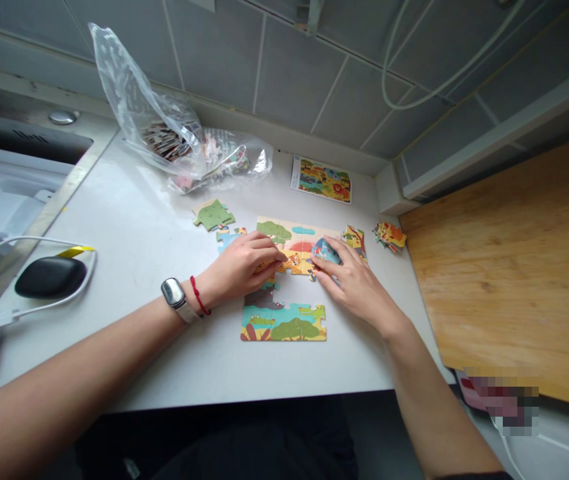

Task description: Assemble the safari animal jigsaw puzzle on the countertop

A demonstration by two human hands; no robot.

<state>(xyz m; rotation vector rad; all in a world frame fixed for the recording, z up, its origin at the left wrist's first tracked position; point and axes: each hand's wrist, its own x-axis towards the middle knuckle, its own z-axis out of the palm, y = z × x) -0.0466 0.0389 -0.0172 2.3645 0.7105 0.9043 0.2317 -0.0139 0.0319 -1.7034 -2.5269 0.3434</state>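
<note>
As a partly joined animal puzzle [294,264] lies at center frame, the left hand [245,262] bends its fingertips onto it while the right hand [359,283], set apart, touches its right side; whether either grips anything is unclear. A plastic bag [184,140] sits upper left.

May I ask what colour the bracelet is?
The bracelet is red, as the head view shows best.

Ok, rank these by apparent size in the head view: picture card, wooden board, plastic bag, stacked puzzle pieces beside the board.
1. Wooden board
2. Plastic bag
3. Picture card
4. Stacked puzzle pieces
</note>
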